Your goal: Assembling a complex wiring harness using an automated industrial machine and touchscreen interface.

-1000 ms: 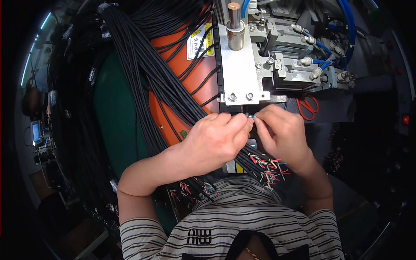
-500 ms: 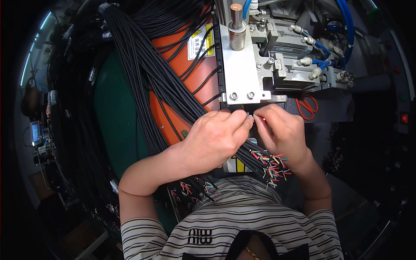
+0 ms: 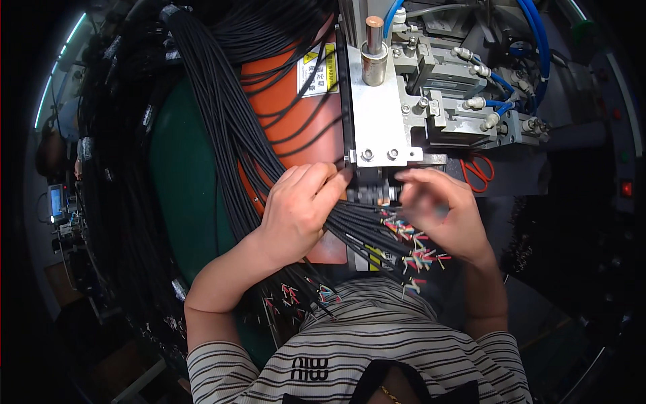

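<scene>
My left hand [image 3: 296, 212] is closed, its thumb and fingertips pinched at the lower front edge of a metal machine head [image 3: 375, 121]. A black cable appears to be in that pinch, mostly hidden by the fingers. Below it fans a bundle of black cables [image 3: 353, 225], ending in stripped red, white, blue and yellow wire ends [image 3: 420, 257]. To the right of the machine front is my right hand [image 3: 451, 215], index finger stretched out and thumb apart. Its inner fingers are smeared by motion; I see nothing held in it.
Many black cables [image 3: 208, 101] drape over an orange surface [image 3: 266, 81] and a green one [image 3: 175, 161] on the left. Red-handled scissors [image 3: 478, 174] lie right of the machine. Metal cylinders with blue air hoses [image 3: 501, 104] stand at the back right.
My hands were together at the machine front, fingertips nearly touching. The left has drawn back to the left, still pinched; the right has opened and come away. The view has shifted slightly.
</scene>
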